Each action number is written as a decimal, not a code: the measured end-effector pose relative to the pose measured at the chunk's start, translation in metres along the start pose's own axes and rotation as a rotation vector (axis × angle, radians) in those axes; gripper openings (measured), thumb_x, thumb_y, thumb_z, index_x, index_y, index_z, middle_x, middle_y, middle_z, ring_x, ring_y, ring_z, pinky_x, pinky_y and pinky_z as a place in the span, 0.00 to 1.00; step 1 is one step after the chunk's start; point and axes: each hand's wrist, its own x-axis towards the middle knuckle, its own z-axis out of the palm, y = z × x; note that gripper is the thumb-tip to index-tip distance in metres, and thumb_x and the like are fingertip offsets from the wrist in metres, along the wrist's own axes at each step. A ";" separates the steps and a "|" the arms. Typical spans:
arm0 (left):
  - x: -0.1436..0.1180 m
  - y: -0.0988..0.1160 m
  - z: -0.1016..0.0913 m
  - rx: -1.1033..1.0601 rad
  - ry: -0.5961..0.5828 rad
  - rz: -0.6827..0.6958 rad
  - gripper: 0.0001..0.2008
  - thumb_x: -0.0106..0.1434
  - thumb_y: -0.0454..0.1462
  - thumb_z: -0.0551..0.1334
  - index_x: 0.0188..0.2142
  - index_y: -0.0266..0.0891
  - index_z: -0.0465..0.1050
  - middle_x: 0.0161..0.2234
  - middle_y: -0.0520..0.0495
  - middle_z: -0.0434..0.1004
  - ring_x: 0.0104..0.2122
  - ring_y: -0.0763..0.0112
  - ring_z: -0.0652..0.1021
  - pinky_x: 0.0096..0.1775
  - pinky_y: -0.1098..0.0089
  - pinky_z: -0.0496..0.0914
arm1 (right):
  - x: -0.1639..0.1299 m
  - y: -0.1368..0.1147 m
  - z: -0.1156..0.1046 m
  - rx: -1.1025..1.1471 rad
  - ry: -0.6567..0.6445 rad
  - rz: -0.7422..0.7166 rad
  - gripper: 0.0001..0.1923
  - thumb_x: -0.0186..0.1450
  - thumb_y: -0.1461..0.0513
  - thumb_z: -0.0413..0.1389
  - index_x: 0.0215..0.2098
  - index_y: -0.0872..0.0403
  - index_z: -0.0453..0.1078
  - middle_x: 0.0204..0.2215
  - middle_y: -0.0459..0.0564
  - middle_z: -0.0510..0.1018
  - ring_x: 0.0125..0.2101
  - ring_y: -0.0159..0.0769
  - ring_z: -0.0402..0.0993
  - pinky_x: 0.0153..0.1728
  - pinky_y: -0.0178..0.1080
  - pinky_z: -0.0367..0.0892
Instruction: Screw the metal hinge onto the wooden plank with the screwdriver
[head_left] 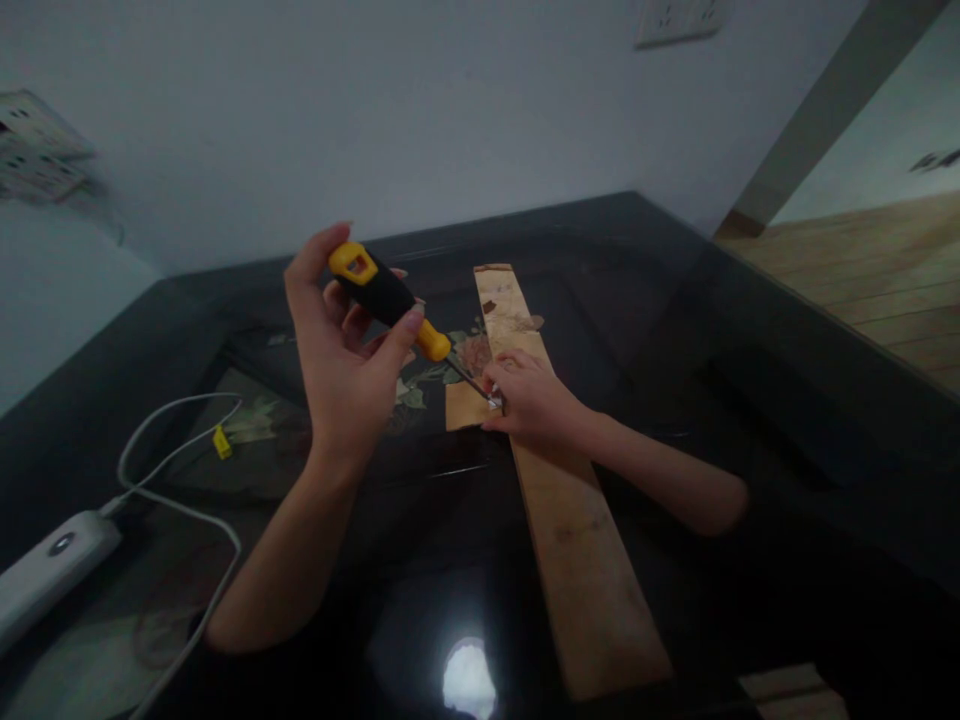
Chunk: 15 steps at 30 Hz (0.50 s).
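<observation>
My left hand [345, 345] grips the black and yellow handle of a screwdriver [388, 296], raised above the dark glossy table [420, 560]. The metal shaft slopes down to the right, and its tip meets my right hand [529, 392]. My right hand rests on a long wooden plank [577, 530] and pinches something small at the tip; what it is I cannot make out. A shorter piece of wood [465, 407] lies against the plank's left side, just under the tip.
A white power strip [49, 570] with a white cable [169, 455] lies at the left front of the table. A small yellow piece [221, 441] sits near the cable. Wall sockets [681, 18] hang above. Wooden floor [877, 270] shows at the right.
</observation>
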 end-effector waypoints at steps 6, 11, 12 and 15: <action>-0.001 -0.004 0.000 -0.040 -0.015 -0.021 0.31 0.57 0.39 0.70 0.57 0.56 0.59 0.48 0.49 0.70 0.51 0.58 0.76 0.48 0.50 0.78 | 0.002 0.007 0.002 -0.021 -0.005 -0.004 0.19 0.54 0.54 0.67 0.37 0.54 0.67 0.42 0.56 0.73 0.49 0.48 0.65 0.47 0.45 0.60; -0.002 -0.003 0.000 -0.072 -0.033 -0.043 0.31 0.59 0.37 0.69 0.57 0.56 0.58 0.48 0.50 0.72 0.49 0.60 0.78 0.51 0.48 0.76 | 0.002 0.009 0.002 -0.011 0.003 -0.012 0.19 0.54 0.54 0.67 0.35 0.54 0.67 0.41 0.55 0.73 0.49 0.48 0.65 0.46 0.44 0.61; -0.002 -0.002 -0.001 -0.064 -0.039 -0.046 0.31 0.59 0.37 0.68 0.57 0.56 0.58 0.48 0.50 0.72 0.47 0.60 0.79 0.50 0.49 0.76 | 0.002 0.009 0.002 -0.005 0.004 -0.014 0.18 0.54 0.54 0.67 0.35 0.54 0.67 0.40 0.55 0.73 0.49 0.48 0.65 0.46 0.44 0.61; -0.002 -0.001 -0.001 -0.027 -0.042 -0.044 0.29 0.60 0.36 0.67 0.57 0.58 0.58 0.50 0.49 0.72 0.43 0.62 0.81 0.50 0.53 0.77 | 0.002 0.009 0.002 0.005 0.011 -0.022 0.18 0.54 0.54 0.67 0.35 0.53 0.67 0.40 0.55 0.74 0.49 0.48 0.65 0.45 0.44 0.61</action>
